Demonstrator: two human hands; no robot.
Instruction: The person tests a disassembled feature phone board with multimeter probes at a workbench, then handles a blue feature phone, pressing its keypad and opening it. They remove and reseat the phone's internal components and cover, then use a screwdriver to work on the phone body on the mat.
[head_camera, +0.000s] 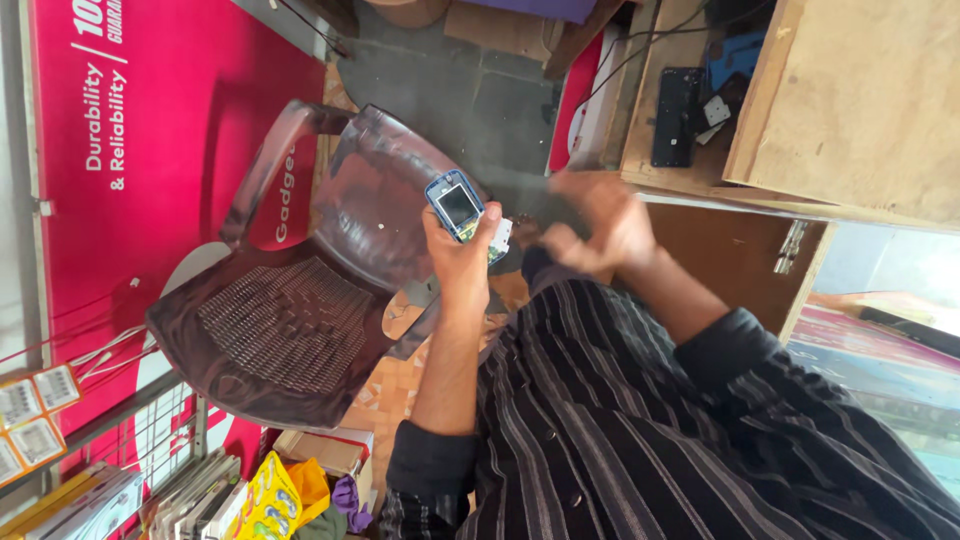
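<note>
Head view: two hands, left hand (462, 250) gripping one small phone (457, 205), right hand (600, 225) blurred, loosely open, empty

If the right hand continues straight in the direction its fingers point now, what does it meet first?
Probably the small blue phone held in the left hand. The right hand is blurred, so its depth is uncertain.
</note>
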